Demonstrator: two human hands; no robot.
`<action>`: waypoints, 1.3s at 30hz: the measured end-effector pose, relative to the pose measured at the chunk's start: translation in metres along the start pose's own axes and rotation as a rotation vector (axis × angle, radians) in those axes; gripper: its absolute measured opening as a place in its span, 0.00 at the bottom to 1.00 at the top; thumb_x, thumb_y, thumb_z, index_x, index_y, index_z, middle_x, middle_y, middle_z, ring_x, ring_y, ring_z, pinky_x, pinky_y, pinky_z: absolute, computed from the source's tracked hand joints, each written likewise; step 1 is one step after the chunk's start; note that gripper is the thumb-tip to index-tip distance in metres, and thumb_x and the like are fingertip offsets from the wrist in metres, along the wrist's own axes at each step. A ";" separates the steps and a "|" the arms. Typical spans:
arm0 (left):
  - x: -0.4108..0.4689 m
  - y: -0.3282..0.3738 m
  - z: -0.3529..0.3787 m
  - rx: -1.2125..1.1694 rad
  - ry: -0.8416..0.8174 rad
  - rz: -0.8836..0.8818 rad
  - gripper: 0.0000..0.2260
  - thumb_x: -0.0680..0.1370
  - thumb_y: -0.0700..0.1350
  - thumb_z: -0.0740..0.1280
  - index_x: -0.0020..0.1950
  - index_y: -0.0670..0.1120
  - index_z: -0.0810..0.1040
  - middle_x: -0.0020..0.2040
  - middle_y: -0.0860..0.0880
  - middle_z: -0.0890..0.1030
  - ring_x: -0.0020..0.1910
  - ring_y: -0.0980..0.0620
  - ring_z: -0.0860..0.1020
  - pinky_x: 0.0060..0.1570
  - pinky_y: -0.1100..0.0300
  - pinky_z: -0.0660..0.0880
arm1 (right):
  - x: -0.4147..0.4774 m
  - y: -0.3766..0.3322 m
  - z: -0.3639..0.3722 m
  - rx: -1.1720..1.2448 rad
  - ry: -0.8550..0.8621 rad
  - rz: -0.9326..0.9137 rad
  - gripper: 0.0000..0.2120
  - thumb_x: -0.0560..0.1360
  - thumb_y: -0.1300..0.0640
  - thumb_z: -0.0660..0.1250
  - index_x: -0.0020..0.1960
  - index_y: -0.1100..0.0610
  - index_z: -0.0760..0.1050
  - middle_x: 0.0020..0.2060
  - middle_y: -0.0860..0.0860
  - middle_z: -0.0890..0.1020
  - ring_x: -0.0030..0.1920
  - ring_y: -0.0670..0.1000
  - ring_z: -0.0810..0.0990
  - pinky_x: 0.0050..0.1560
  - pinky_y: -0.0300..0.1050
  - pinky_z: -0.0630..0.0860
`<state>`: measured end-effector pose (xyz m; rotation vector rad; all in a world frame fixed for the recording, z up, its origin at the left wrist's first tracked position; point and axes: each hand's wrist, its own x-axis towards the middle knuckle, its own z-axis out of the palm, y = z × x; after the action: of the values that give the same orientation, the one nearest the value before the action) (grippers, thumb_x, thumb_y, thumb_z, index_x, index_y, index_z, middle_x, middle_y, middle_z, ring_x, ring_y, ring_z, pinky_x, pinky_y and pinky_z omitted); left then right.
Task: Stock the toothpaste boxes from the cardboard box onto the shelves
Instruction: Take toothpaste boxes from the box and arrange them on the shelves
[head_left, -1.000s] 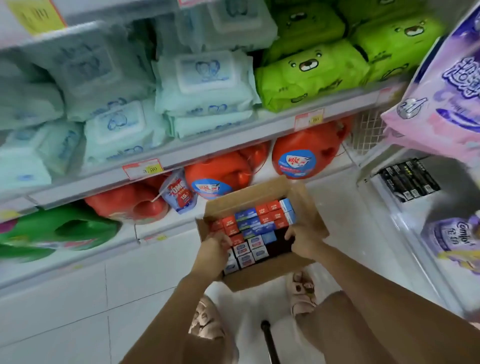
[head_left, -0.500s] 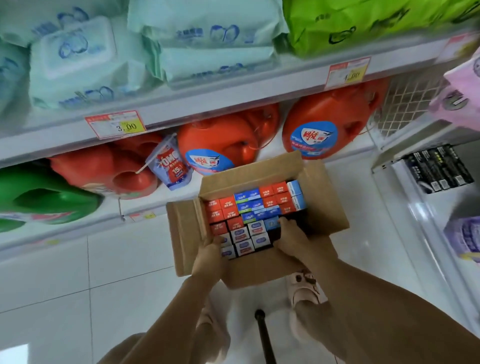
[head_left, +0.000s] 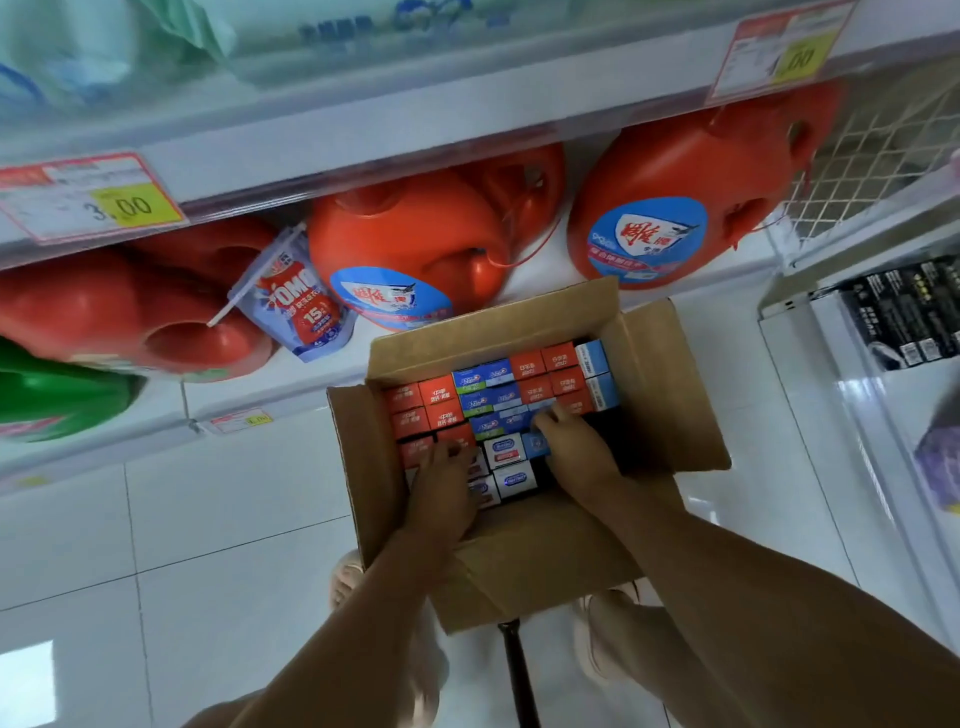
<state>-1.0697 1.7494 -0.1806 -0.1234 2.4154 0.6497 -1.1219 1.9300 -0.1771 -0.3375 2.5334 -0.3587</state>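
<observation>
- White floor tiles (head_left: 208, 519) run under a shop shelf (head_left: 363, 130) with orange detergent jugs (head_left: 649, 208) beneath it; the goods above are blurred and cut off at the top
- My cardboard box (head_left: 670, 395) is open below me, packed with red, blue and white toothpaste boxes (head_left: 530, 369), ends up
- My left hand (head_left: 441, 499) lies over the near red and white ones; I cannot tell if it grips any
- My right hand (head_left: 576, 457) curls down among the blue ones, fingertips hidden, so its hold is unclear
</observation>
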 end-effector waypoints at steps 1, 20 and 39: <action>0.001 0.002 0.003 0.011 0.024 -0.008 0.25 0.77 0.47 0.67 0.73 0.51 0.65 0.72 0.48 0.63 0.71 0.47 0.61 0.70 0.55 0.61 | 0.001 0.001 -0.001 -0.018 0.001 -0.024 0.20 0.73 0.67 0.65 0.65 0.58 0.69 0.65 0.54 0.69 0.62 0.54 0.72 0.61 0.45 0.72; 0.023 0.068 -0.012 -0.747 -0.057 -0.036 0.23 0.71 0.43 0.74 0.63 0.49 0.70 0.54 0.54 0.77 0.52 0.55 0.77 0.42 0.69 0.71 | 0.007 0.008 -0.082 0.538 -0.087 0.026 0.16 0.71 0.52 0.73 0.54 0.53 0.72 0.53 0.47 0.79 0.52 0.45 0.78 0.48 0.39 0.76; 0.020 0.052 -0.089 -1.084 0.104 -0.084 0.11 0.71 0.43 0.75 0.52 0.45 0.79 0.47 0.49 0.85 0.46 0.52 0.84 0.46 0.59 0.80 | 0.023 0.053 -0.015 -0.325 0.191 0.067 0.14 0.70 0.61 0.73 0.54 0.63 0.77 0.48 0.60 0.81 0.43 0.55 0.81 0.41 0.45 0.79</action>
<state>-1.1475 1.7537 -0.1098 -0.6962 1.8631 1.8589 -1.1576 1.9749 -0.1932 -0.3528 2.7848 0.0533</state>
